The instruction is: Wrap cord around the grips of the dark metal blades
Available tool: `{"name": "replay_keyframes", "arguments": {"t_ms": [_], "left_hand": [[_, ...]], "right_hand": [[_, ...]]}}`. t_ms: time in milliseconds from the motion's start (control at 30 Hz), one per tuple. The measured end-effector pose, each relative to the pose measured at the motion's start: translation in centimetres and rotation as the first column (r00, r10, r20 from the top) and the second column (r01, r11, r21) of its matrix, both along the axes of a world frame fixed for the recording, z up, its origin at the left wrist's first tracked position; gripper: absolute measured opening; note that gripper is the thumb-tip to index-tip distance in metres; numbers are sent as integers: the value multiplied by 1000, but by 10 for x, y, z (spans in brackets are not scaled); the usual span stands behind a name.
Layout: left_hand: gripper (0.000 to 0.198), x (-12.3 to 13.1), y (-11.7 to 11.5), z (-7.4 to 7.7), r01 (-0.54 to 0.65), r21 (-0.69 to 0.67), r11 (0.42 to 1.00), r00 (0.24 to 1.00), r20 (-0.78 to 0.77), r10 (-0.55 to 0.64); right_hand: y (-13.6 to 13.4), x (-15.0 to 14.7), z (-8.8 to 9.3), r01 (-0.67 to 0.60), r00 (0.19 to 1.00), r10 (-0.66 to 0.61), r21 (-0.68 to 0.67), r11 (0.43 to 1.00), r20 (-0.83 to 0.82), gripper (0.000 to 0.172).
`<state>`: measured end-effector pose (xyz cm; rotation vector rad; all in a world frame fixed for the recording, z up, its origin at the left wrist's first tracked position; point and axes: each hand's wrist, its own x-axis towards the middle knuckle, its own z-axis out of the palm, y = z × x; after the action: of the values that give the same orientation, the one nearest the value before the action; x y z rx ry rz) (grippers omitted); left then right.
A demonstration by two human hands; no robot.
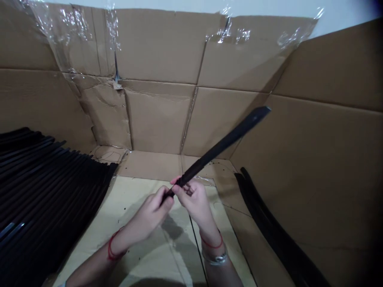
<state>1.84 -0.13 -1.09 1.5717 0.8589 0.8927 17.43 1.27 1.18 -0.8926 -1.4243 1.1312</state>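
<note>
A long, dark, flat strip (221, 146) slants up to the right from my two hands, its far end raised above the work surface. My left hand (154, 209) is closed around its lower end. Close beside it, my right hand (193, 197) pinches the same strip a little higher, with the thumb on top. Both hands are above the pale surface (143, 247). The strip's lowest tip is hidden in my left hand, and its exact kind cannot be made out.
Many similar dark strips (54, 191) lie in a row at the left. A few dark strips (269, 223) lean along the right side. Taped cardboard walls (158, 115) enclose the back and sides. A thin dark line (197, 243) runs along the pale surface.
</note>
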Motion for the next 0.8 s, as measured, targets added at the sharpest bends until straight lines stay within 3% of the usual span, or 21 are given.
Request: {"name": "replay_keyframes", "arguments": {"t_ms": [67, 100, 167, 200, 233, 300, 333, 367, 400, 467, 500, 533, 633, 667, 700, 733, 800], "left_hand": [[39, -1, 1, -1, -96, 117, 989, 994, -50, 102], [39, -2, 2, -2, -31, 81, 996, 997, -63, 36], [46, -6, 3, -3, 226, -115, 967, 973, -22, -230], [49, -8, 4, -3, 340, -199, 919, 939, 16, -344], [49, -8, 4, -3, 345, -202, 917, 937, 24, -347], [43, -7, 2, -3, 124, -54, 991, 992, -31, -126], [39, -6, 1, -3, -26, 52, 998, 998, -51, 28], [37, -6, 0, -2, -105, 105, 989, 992, -54, 111], [39, -5, -2, -2, -96, 82, 992, 994, -45, 100], [48, -4, -3, -1, 133, -88, 987, 991, 30, -131], [51, -4, -3, -1, 230, -140, 963, 972, 78, -221], [51, -3, -2, -1, 251, -143, 957, 966, 105, -237], [41, 0, 3, -4, -57, 24, 998, 995, 84, 55], [39, 0, 4, -5, -94, 11, 995, 992, 90, 93], [39, -1, 5, -6, -41, -56, 998, 993, 108, 47], [41, -3, 4, -6, 95, -159, 983, 987, 140, -73], [46, -7, 3, -5, 340, -299, 892, 935, 208, -287]], "right_hand": [[-2, 0, 2, 67, 997, -68, 8, 998, 27, 37], [-4, 0, 2, 11, 998, -11, -3, 1000, 56, 36], [-9, 1, 4, -108, 986, 111, -28, 994, 122, 35], [-12, 1, 4, -105, 983, 107, -20, 994, 146, 35], [-13, 1, 4, -51, 985, 49, 8, 999, 163, 36], [-14, 1, 4, 120, 980, -133, 92, 988, 148, 38], [-14, 2, 3, 151, 978, -165, 108, 983, 128, 38], [-12, 3, 3, 109, 987, -119, 93, 990, 110, 38], [-10, 5, 2, 7, 996, -12, 57, 998, 90, 38], [-5, 8, 1, -248, 968, 249, -29, 968, 30, 45], [-3, 8, 0, -314, 949, 315, -49, 948, 0, 48], [-1, 8, 0, -309, 951, 309, -45, 950, -18, 47], [1, 2, -2, -34, 999, 35, 25, 999, -35, 41], [0, 0, -3, 4, 1000, -3, 24, 1000, -29, 41], [-1, -1, -3, -29, 999, 29, 2, 1000, -21, 42], [-2, -1, -2, -111, 994, 111, -34, 993, -10, 42], [-5, -1, -2, -241, 970, 241, -91, 966, -8, 39]]}}
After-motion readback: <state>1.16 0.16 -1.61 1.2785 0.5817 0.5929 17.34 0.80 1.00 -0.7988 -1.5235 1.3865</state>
